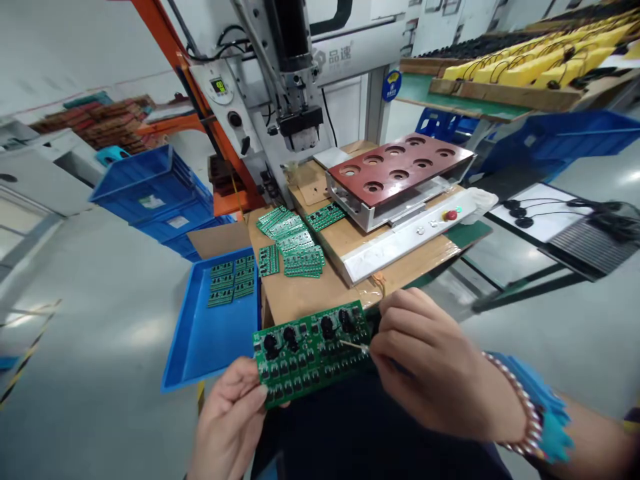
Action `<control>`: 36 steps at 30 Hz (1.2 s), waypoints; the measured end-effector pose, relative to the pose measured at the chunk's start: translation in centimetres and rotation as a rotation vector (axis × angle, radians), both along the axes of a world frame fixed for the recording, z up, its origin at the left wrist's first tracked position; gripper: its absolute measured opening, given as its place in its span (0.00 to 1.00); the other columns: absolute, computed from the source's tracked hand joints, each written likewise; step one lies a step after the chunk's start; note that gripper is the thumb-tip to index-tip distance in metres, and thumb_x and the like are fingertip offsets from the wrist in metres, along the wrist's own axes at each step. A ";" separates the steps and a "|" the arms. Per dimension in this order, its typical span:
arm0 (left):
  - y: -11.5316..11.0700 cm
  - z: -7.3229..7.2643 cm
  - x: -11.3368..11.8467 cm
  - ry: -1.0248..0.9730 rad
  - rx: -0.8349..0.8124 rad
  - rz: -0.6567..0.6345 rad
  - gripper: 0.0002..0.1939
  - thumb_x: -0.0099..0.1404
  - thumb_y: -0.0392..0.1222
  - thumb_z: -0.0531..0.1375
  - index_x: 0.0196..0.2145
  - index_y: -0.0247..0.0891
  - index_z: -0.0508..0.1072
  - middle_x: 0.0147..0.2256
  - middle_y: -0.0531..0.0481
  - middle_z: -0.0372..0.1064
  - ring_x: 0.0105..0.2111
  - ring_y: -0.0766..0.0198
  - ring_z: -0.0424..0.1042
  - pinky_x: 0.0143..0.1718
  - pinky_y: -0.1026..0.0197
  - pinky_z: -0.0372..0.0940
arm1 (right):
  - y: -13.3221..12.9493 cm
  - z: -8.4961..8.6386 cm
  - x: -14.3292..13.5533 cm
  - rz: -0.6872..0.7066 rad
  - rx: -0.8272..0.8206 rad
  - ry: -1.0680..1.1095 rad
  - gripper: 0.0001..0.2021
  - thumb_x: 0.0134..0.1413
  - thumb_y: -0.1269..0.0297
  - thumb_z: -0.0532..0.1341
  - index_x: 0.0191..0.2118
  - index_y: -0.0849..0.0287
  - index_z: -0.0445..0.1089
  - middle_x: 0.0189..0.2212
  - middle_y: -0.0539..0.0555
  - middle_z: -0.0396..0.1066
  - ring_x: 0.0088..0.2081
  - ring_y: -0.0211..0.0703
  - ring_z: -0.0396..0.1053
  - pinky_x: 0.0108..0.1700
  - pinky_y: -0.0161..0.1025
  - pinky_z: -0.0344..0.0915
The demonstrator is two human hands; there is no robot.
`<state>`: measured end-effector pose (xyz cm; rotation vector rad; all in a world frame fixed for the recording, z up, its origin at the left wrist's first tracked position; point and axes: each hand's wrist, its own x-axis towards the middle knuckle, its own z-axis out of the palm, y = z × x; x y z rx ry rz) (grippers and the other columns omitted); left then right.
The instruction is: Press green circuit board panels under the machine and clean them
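My left hand [234, 407] grips the left end of a green circuit board [305, 367], thumb on its face. Four round black components and rows of small dark parts cover the board, which is held tilted up above my lap. At the board's right end, my right hand [425, 353] pinches a thin pale stick [353, 345], its tip over the board near the round black parts. Beyond the board, several green circuit boards [293, 240] lie fanned in overlapping rows on the brown table [290, 300].
A blue tray [200, 333] with several boards stands left of the table. Behind it are stacked blue crates [155, 193]. A machine head [300, 127] hangs over the table's back. A red-brown fixture plate [400, 167] with round holes and a white control bar [400, 233] stand at the right.
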<state>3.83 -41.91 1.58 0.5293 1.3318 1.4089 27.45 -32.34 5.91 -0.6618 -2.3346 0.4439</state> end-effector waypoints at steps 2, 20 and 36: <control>0.0 0.0 0.1 0.002 0.009 0.001 0.06 0.49 0.38 0.67 0.26 0.38 0.74 0.21 0.52 0.70 0.22 0.63 0.67 0.23 0.62 0.64 | -0.1 0.1 0.0 0.018 -0.011 0.004 0.06 0.49 0.77 0.55 0.26 0.61 0.64 0.23 0.52 0.59 0.32 0.39 0.54 0.34 0.42 0.56; 0.4 -0.4 1.4 -0.086 0.101 -0.136 0.06 0.50 0.36 0.66 0.29 0.38 0.76 0.24 0.52 0.73 0.23 0.64 0.71 0.26 0.63 0.65 | -0.4 -0.4 -1.2 0.053 0.025 -0.002 0.05 0.49 0.77 0.57 0.31 0.61 0.67 0.25 0.52 0.63 0.34 0.41 0.57 0.36 0.43 0.58; 0.1 -0.3 1.4 -0.133 0.115 -0.152 0.06 0.51 0.34 0.65 0.30 0.39 0.75 0.25 0.52 0.73 0.23 0.65 0.72 0.27 0.64 0.66 | -0.4 -0.2 -1.3 0.013 0.055 0.018 0.04 0.49 0.76 0.57 0.30 0.61 0.67 0.25 0.52 0.63 0.34 0.41 0.57 0.37 0.42 0.57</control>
